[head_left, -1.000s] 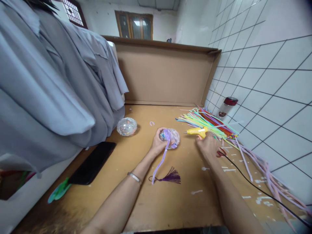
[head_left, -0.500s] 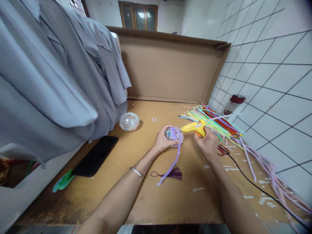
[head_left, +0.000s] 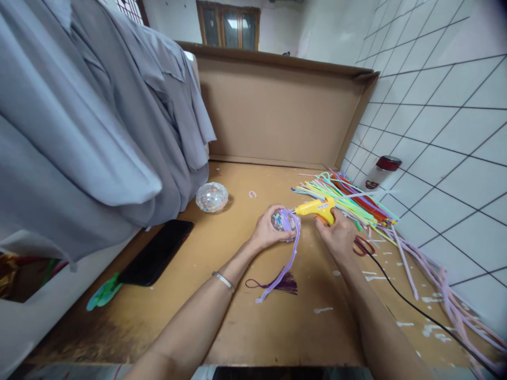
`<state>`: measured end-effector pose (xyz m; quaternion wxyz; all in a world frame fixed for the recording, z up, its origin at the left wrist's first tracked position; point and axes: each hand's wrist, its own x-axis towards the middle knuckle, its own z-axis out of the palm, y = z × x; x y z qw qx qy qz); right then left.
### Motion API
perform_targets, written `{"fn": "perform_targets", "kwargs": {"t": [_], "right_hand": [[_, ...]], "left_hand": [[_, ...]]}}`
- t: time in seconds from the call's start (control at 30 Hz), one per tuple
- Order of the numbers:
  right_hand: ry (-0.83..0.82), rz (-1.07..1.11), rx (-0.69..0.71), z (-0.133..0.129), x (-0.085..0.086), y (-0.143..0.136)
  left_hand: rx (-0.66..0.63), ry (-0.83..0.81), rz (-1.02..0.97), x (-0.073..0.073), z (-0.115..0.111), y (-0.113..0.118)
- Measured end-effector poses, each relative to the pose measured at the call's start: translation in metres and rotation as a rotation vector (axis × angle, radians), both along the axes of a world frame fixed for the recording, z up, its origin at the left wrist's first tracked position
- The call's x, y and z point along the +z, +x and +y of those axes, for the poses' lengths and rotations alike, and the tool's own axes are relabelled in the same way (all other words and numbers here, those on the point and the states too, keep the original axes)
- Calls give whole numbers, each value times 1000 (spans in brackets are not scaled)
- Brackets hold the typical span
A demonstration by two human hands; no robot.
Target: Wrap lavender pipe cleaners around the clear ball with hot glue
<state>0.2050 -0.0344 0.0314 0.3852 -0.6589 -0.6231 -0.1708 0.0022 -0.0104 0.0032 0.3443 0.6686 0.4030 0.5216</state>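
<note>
Holds a small round clear plastic ball (head_left: 279, 221), banded with fuzzy lilac pipe cleaner (head_left: 291, 258), at the middle of the tan wooden table (head_left: 253, 338); cannot tell whether it rests on the surface. Curls the fingers of the left hand (head_left: 266, 230) around its left and near sides. Lets the loose end of the lilac strip trail down across a dark purple thread tassel (head_left: 290, 285) with a thin loop.

Grips a yellow plastic glue gun (head_left: 317, 208) in the right hand (head_left: 341, 234), fingers wrapped about the handle. Points the nozzle leftward at the ball's upper right edge; cannot tell whether in contact.

Farther out, has a second clear round plastic ball (head_left: 212, 197) at the far left, with a tiny pale pink U-shaped piece (head_left: 250, 195) between it and the glue gun. To the right, has a fanned bundle of multicoloured pipe cleaners (head_left: 348, 200), a clear jar with a dark red lid (head_left: 387, 163) beside it, and red-handled scissors (head_left: 371, 244) near the right wrist. To the left, has a flat black phone (head_left: 158, 253) by pale grey draped cloth (head_left: 119, 132). Faces an upright brown cardboard panel (head_left: 281, 111) behind everything.
</note>
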Motion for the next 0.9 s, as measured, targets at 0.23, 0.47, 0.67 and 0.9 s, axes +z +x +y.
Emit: {"fn": "perform_targets", "kwargs": {"t": [0.23,0.47,0.67,0.9], "right_hand": [[-31,5,12,-1,3,-1],[-46,2,37,-3,5,0],[-53,20,37,-4,6,1],[-60,40,30,-5,9,-1]], "left_hand": [[-8,7,9,-1,1,0],[-13,21,39,0,1,-3],[-17,12,40,3,-1,-3],[-19,20,26,2,-1,-2]]}}
